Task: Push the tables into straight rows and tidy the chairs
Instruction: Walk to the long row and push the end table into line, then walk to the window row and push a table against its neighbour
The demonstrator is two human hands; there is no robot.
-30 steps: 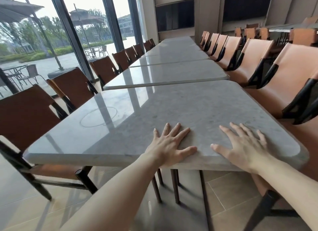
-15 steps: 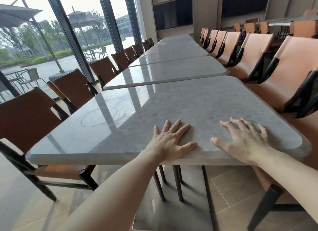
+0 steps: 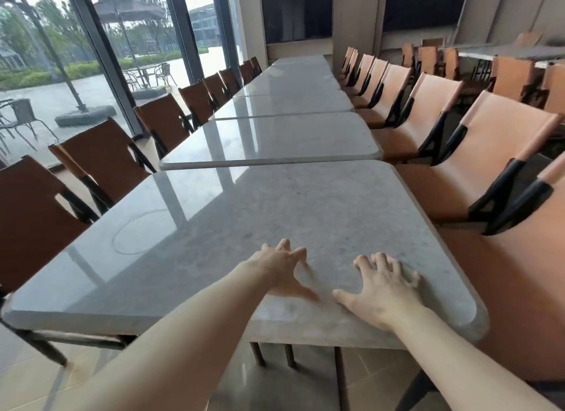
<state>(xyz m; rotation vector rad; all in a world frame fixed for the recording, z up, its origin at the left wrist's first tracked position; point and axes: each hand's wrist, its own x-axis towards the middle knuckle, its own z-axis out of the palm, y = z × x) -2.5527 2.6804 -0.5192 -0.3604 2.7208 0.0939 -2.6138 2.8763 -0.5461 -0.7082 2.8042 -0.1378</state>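
Observation:
A grey marble table [image 3: 232,227] stands nearest me, skewed against the second table [image 3: 275,141] of a long row. Its far right corner sticks out past that table's edge, and a thin wedge gap shows between them on the left. My left hand [image 3: 282,271] and my right hand [image 3: 380,291] both press on the top near its front edge, fingers spread with tips bent down onto the stone. Brown chairs [image 3: 101,163] line the left side. Orange chairs [image 3: 477,166] line the right side, close to the table edge.
Tall glass windows [image 3: 91,58] run along the left behind the brown chairs. Another table with orange chairs [image 3: 513,74] stands at the far right. The nearest left chair [image 3: 27,215] sits tight to the table. Tiled floor [image 3: 275,389] lies below the front edge.
The near table has closed up against the second table as I push. My fingers have gone from flat to bent at the tips, and the hands have moved closer together.

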